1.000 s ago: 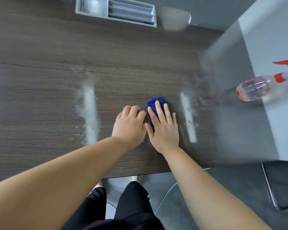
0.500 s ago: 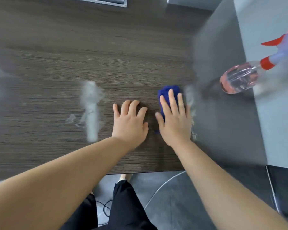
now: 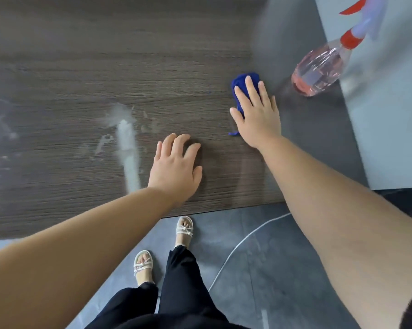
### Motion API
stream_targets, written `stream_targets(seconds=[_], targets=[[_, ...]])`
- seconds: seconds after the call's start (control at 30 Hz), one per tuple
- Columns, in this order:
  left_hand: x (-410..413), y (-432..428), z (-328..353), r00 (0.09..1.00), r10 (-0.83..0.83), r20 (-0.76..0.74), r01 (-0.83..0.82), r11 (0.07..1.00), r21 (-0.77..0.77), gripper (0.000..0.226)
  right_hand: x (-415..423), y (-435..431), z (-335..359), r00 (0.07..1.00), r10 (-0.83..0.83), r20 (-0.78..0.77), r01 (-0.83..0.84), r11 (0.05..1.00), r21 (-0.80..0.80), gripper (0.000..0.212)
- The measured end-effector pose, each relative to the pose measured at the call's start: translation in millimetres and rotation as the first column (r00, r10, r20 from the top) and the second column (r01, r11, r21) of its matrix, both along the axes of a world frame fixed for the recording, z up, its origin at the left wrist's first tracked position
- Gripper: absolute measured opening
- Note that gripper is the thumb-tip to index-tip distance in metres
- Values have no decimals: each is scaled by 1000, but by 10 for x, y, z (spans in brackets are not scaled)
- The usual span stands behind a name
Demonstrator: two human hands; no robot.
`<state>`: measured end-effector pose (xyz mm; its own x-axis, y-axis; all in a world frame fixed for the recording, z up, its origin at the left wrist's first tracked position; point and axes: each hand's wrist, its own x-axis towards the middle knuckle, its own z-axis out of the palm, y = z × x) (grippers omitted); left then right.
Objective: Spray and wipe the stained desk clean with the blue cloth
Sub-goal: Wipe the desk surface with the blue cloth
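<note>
The person is leaning over the dark wood-grain counter (image 3: 105, 55), with both bare forearms reaching forward from the bottom of the view. The right hand (image 3: 257, 115) is lying palm-down on the crumpled deep-blue cloth (image 3: 241, 83). Its fingers are straight and slightly spread, pressing the fabric against the counter. Its grip is apart, with no finger curling round the cloth. The right arm is stretching out almost straight from the lower right corner.

The cloth is lying toward the right of the counter, where the wood grain is meeting a plain grey strip. Its far end is showing beyond the fingertips, and a small corner is poking out beside the heel of the hand.

The left hand (image 3: 176, 169) is resting palm-down on bare wood nearer the front edge, well apart from the cloth. Its fingers are loosely bent, and its grip is relaxed and holding nothing. Just to its left, a long white smeared stain (image 3: 129, 153) is running toward the front edge, with small flecks around its far end.

A clear plastic spray bottle of pink liquid with a red collar and trigger (image 3: 319, 70) is sitting on the grey strip, near the cloth but not touching it. Below the counter edge, feet in white strappy sandals (image 3: 185, 230) and black trousers (image 3: 181, 276) are showing over a grey tiled floor (image 3: 271, 269), beside a thin white cable (image 3: 233, 254).
</note>
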<state>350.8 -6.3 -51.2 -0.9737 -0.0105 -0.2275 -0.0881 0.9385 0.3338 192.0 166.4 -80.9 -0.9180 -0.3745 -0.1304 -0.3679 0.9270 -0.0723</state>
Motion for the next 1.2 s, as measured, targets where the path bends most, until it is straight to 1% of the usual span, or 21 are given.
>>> stream_targets(seconds=[0.13,0.23,0.37,0.47,0.53,0.6,0.7,0.8,0.87,0.9,0.93,1.03,1.13,1.2], targets=[[292,-130,-15,1000,-16,-11,16,1000,22,51,712,437,-30,997,62,-48,-62,998,-5,57],[493,-266,-8,1000,-4,-25,4,1000,20,50,1154,584,-12,998,47,-45,-47,999,-1,59],[820,-431,-2,1000,-18,-5,18,1000,-6,49,1608,517,-31,999,-36,-38,36,999,18,60],[1035,-568,-12,1000,-16,-15,16,999,-33,49,1830,328,-14,994,-96,-42,96,995,-13,60],[1161,-667,-6,1000,-7,-21,6,999,-48,49,1953,128,-23,995,-93,-44,92,995,-30,60],[1267,-743,3,999,-29,14,30,997,-65,52,2036,-7,-24,999,-49,-24,48,999,-24,61],[1266,-758,32,987,-79,138,96,988,-125,64,1981,104,73,990,89,108,-94,994,46,65],[1172,-663,113,973,-75,218,113,980,-166,71,1855,366,256,944,218,247,-258,955,146,84],[1117,-614,156,965,-68,254,120,973,-198,69,1780,499,351,903,256,344,-327,930,166,97],[1109,-597,165,961,-68,268,130,967,-221,68,1750,550,386,888,278,366,-355,921,160,102],[1101,-582,170,959,-69,276,140,958,-249,68,1713,589,402,884,314,346,-382,912,148,103],[1105,-505,161,955,-70,287,168,928,-334,73,1637,603,368,877,432,209,-468,867,171,98],[1087,-386,148,954,-39,297,158,907,-390,84,1569,558,217,837,526,153,-547,816,189,95],[1083,-359,133,954,-24,299,153,896,-416,89,1514,636,133,805,591,57,-590,786,186,96]])
